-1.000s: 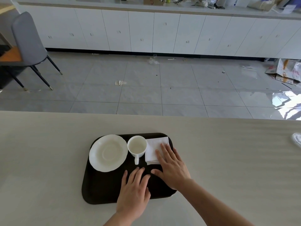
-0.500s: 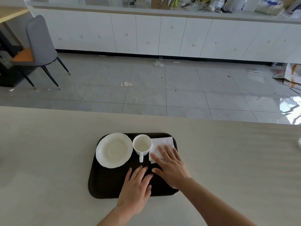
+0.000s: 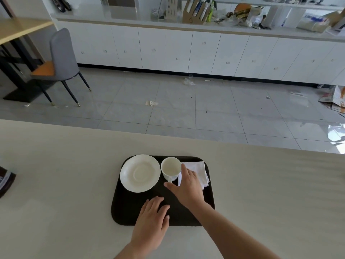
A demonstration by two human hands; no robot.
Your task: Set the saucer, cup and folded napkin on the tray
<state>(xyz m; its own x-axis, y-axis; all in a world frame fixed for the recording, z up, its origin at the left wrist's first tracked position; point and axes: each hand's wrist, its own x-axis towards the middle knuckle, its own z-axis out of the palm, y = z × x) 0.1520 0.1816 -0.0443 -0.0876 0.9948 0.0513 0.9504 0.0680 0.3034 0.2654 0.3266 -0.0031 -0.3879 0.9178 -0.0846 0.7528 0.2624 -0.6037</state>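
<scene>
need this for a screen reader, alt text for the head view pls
A dark tray on a pale table holds a saucer, cup and napkin. The right hand reaches by the cup; the left hand lies flat.

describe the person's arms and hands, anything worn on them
Both forearms are bare as far as the picture shows: no sleeves, cuffs or gloves. The left hand and the right hand show no rings, and neither wrist carries a watch or bracelet. The nails look short and unpainted. No markings are visible.
</scene>
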